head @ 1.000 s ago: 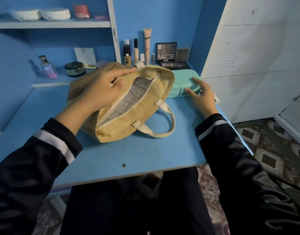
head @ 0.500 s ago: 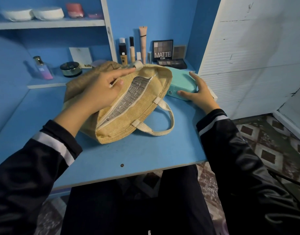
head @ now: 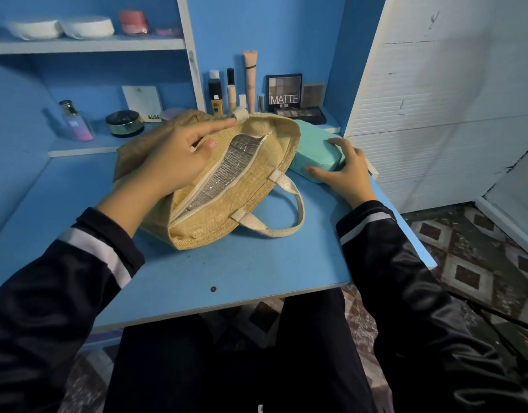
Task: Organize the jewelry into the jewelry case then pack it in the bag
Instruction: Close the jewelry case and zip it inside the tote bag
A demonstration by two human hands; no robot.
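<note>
Your left hand (head: 173, 162) lies on the jute bag (head: 227, 213), index finger straight, thumb and the other fingers curled on the far lip of its open zip. Your right hand (head: 346, 171) clasps the teal jewelry case (head: 313, 150) at the bag's right edge, thumb on its near side. The blue desk (head: 227, 269) gives open room nearer you

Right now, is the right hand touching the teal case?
Touching. Head view: the right hand grips the case, thumb against its near side, fingers curled over its top edge.
</note>
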